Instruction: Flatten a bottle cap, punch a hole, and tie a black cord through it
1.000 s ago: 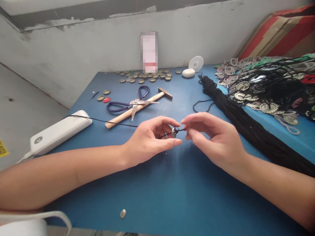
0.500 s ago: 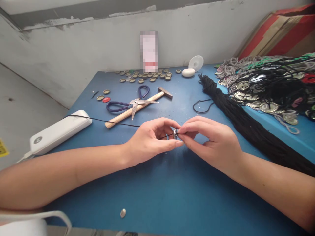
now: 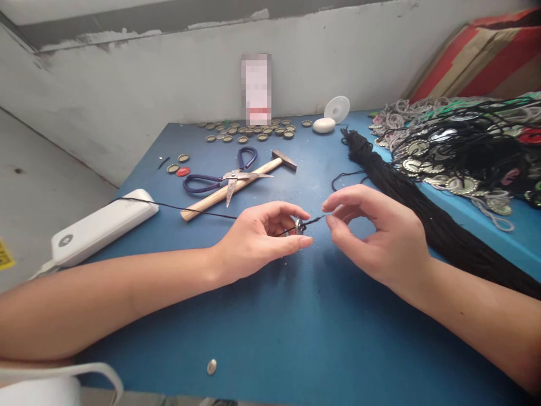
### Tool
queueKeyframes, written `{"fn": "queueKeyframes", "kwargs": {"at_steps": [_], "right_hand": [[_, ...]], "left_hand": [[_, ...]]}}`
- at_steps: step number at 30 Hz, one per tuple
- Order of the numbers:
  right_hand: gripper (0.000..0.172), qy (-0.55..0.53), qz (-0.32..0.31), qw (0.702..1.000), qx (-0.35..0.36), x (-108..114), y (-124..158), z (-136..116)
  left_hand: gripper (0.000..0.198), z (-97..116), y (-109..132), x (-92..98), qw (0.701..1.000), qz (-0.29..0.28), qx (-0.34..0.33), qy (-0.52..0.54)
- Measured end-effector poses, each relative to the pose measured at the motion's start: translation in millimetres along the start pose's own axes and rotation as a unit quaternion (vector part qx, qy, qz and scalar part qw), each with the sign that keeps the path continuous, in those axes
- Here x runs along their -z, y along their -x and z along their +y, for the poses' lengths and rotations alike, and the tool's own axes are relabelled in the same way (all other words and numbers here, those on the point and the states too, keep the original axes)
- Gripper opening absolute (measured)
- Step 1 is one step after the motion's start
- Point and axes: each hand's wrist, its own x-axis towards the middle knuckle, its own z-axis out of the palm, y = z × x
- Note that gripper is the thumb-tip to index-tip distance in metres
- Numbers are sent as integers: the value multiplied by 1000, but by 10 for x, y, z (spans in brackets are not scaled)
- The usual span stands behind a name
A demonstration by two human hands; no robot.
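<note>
My left hand [image 3: 266,234] pinches a small round silvery metal piece [image 3: 300,226] between thumb and fingertips. It stands on edge, and its exact kind is too small to tell. A thin black cord [image 3: 194,212] runs from the left into this hand and through the metal piece. Its dark, twisted-looking end [image 3: 315,220] sticks out to the right. Just beyond that end, my right hand [image 3: 376,231] has its thumb and index finger parted, with nothing visibly held between them.
Blue-handled scissors [image 3: 234,177] lie across a wooden-handled hammer [image 3: 203,206]. A white power bank [image 3: 105,228] is left, a silvery button-like piece [image 3: 212,366] in front. Bottle caps [image 3: 243,140] are at the back. Right are a black cord bundle [image 3: 393,192] and a corded pile [image 3: 460,152].
My right thumb and fingers have let go of the cord end, parted, and moved right and slightly up. The cord end now shows. My left hand has hardly moved.
</note>
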Motion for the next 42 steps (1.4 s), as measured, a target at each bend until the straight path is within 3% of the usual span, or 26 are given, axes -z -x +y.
{"fn": "queueKeyframes", "kwargs": {"at_steps": [6, 13, 15, 22, 26, 33, 35, 39, 42], "right_hand": [[30, 27, -2, 992, 126, 22, -8, -39], [28, 42, -36, 990, 127, 1, 14, -9], [24, 20, -40, 993, 106, -19, 22, 6], [9, -133, -73, 983, -101, -36, -4, -9], [15, -247, -121, 940, -204, -22, -58, -11], [26, -450, -265, 802, -290, -26, -107, 6], [25, -466, -274, 790, -289, -20, -96, -9], [25, -485, -219, 800, -276, 2, -67, -44], [23, -528, -239, 765, -282, 18, -60, -51]], "left_hand": [[37, -32, 1, 23, 1000, -10, -6, -2], [40, -51, -5, 31, 1000, -11, 0, -3], [39, -45, -4, 25, 1000, -15, -2, -2], [40, -8, -6, 21, 1000, -9, 6, -6], [44, 29, 5, 16, 999, 6, -27, 28], [30, 170, 146, -24, 993, -51, -76, 71], [25, 216, 173, -35, 993, -47, -78, 80], [22, 265, 194, -43, 990, -43, -49, 127], [17, 288, 235, -55, 983, -79, -9, 164]]}}
